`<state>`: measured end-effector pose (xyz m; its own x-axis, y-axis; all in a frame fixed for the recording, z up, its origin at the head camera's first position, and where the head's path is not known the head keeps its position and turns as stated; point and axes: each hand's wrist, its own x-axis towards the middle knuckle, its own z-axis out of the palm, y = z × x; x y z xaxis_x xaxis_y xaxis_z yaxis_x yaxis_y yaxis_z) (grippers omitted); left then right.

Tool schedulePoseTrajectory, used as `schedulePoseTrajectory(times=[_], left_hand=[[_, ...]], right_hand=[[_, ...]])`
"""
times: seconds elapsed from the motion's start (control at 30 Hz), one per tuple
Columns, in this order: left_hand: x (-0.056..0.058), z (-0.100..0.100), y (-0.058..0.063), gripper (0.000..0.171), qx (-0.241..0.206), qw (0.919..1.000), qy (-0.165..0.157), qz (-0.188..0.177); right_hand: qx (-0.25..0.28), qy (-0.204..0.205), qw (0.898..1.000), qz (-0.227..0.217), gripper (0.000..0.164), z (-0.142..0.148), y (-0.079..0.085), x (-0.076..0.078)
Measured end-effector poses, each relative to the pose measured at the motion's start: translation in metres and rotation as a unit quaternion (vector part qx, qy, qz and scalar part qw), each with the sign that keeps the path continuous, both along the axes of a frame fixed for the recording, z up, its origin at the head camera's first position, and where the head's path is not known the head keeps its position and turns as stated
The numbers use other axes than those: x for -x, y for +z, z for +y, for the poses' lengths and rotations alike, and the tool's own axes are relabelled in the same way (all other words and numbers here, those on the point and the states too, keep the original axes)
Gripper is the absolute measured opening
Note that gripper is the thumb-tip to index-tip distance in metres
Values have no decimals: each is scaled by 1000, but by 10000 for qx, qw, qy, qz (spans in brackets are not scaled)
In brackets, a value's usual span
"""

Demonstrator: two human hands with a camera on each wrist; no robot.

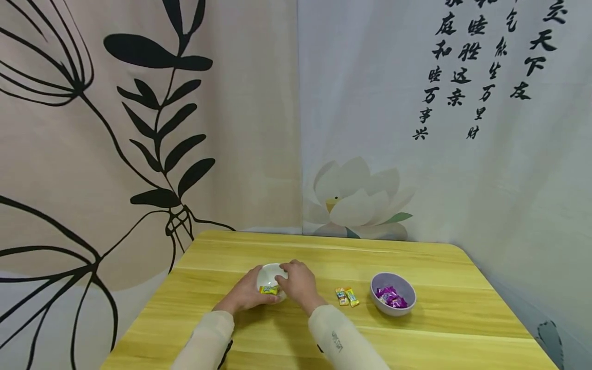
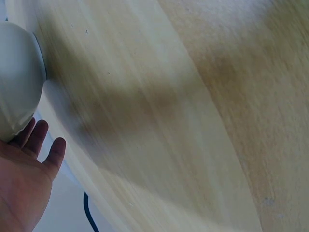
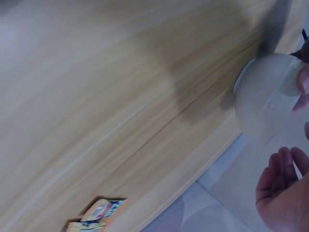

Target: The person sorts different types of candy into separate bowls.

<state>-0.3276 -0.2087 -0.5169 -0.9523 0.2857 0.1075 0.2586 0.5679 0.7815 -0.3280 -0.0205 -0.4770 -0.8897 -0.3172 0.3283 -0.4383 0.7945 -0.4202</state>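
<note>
In the head view a white bowl stands left of the table's middle, with a yellow-wrapped candy inside. My left hand holds the bowl from its left side. In the left wrist view its fingertips lie close against the bowl's wall. At the right rim is my right hand, thumb and forefinger over the bowl. In the right wrist view the other fingers are bent and apart from the bowl. Whether the right hand pinches anything is hidden.
Right of the hands lie two small wrapped candies side by side. Beyond them a lilac bowl holds several purple-wrapped candies. The wooden table ends at a printed curtain.
</note>
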Motion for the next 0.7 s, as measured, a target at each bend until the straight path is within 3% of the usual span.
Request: schedulePoseTrajectory(times=[0.37,0.5,0.7], left_hand=[[-2,3,1,99,108,9988,454,-154],[-5,3,2,110,189,9975,633,-232],[-6,4,3,113,247,9972,671,-224]], right_hand=[[503,-517,9974,92,29,34,0,-1],[725,-945,9929,-5,29,53,-8,-3],[946,-1594,9822,-308,30,81,-21,-10]])
